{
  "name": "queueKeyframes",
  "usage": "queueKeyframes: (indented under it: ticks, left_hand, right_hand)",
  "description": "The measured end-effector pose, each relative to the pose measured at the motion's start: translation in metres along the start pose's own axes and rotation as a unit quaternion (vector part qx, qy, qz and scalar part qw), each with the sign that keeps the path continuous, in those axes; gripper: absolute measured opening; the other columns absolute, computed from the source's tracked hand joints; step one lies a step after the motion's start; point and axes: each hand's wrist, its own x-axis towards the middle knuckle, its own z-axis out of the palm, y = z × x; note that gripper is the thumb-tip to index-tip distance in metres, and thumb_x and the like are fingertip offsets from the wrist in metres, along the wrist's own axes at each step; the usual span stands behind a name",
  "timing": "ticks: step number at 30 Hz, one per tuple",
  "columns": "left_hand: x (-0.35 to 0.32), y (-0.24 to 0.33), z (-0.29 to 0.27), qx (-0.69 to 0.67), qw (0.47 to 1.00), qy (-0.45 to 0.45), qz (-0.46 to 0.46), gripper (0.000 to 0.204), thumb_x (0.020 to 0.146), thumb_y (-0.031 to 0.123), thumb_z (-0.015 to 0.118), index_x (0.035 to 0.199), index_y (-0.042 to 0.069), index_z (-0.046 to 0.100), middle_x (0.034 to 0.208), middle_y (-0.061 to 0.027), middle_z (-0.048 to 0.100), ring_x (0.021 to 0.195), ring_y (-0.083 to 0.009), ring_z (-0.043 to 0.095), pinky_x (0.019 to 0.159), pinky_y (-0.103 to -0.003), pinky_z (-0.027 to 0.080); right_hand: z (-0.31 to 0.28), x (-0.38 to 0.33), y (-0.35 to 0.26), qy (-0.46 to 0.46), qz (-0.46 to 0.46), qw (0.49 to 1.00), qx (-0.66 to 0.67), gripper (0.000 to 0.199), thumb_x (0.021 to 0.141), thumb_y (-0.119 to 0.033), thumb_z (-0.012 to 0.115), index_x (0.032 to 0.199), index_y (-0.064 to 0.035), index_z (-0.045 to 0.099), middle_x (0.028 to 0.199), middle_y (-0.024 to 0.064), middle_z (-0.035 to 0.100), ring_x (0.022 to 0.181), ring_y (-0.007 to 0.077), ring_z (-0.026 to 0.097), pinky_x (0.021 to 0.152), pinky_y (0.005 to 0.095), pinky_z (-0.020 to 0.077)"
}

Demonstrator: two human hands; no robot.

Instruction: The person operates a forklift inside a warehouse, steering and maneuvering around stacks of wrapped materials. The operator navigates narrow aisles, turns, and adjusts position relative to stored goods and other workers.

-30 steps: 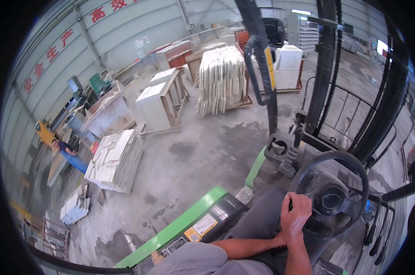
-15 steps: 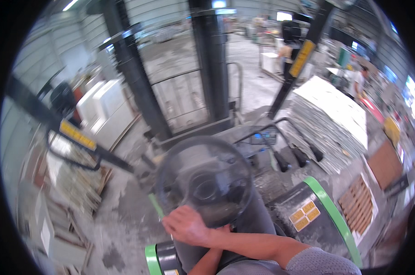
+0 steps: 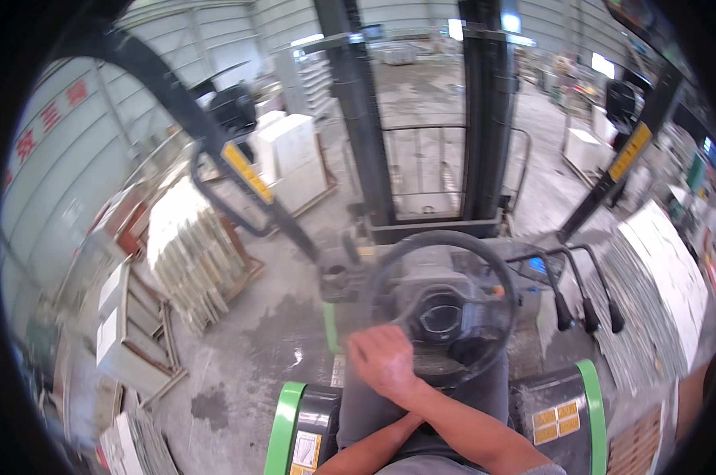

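In front of me is the black steering wheel (image 3: 510, 313) of a forklift. My right forearm crosses over my left one. My right hand (image 3: 382, 360) is closed at the lower left of the wheel rim, its fingers curled around it. My left forearm (image 3: 374, 450) runs up from the lower edge and passes beneath the right one. The left hand itself is hidden there, near the bottom of the wheel, so its fingers cannot be made out. Several black control levers (image 3: 587, 310) stand to the right of the wheel, touched by neither hand.
Ahead rises the dark mast (image 3: 358, 119) with a load guard (image 3: 425, 127). At the left stand a stack of pale slabs (image 3: 192, 245), metal frames (image 3: 128, 340) and white blocks (image 3: 291, 146). Another slab stack (image 3: 643, 309) and a wooden pallet (image 3: 635, 443) are close on the right.
The view has swung left, so the wheel, mast and slab stacks sit farther right in the picture. My right hand remains at the wheel's lower left; my left hand has become more hidden.
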Motion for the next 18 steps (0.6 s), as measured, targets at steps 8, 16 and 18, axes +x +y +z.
queueKeyframes:
  ticks: [8, 16, 18]
  left_hand:
    - [-0.027, 0.032, 0.004, 0.004, 1.0, -0.025, -0.018, 0.039, 0.104, 0.037, 0.051, 0.101, 0.005, 0.071, 0.077, -0.0106, 0.069, 0.056, -0.0221, 0.063, 0.051, -0.038, 0.05]
    - [-0.03, 0.059, -0.036, 0.019, 0.997, 0.015, -0.07, 0.035, 0.103, 0.034, 0.051, 0.103, 0.003, 0.066, 0.072, -0.0089, 0.065, 0.05, -0.0199, 0.061, 0.046, -0.036, 0.048]
    - [-0.029, 0.062, -0.051, 0.017, 0.996, 0.003, -0.087, 0.034, 0.103, 0.033, 0.051, 0.095, 0.002, 0.063, 0.069, -0.0065, 0.063, 0.05, -0.0169, 0.058, 0.044, -0.034, 0.046]
  right_hand:
    - [0.004, 0.017, -0.002, -0.004, -0.024, 1.0, -0.014, 0.01, 0.079, -0.007, 0.074, 0.08, -0.0087, 0.064, 0.073, 0.0061, 0.06, 0.071, 0.0272, 0.062, 0.068, 0.0418, 0.0472]
    - [0.051, 0.075, 0.021, 0.027, -0.005, 0.997, -0.065, 0.006, 0.087, -0.009, 0.071, 0.088, -0.0075, 0.065, 0.078, 0.0094, 0.061, 0.075, 0.0326, 0.06, 0.07, 0.0449, 0.046]
    - [0.066, 0.083, 0.024, 0.064, 0.008, 0.995, -0.071, 0.006, 0.088, -0.009, 0.071, 0.092, -0.0067, 0.067, 0.079, 0.0101, 0.06, 0.076, 0.0332, 0.06, 0.071, 0.0447, 0.0465]
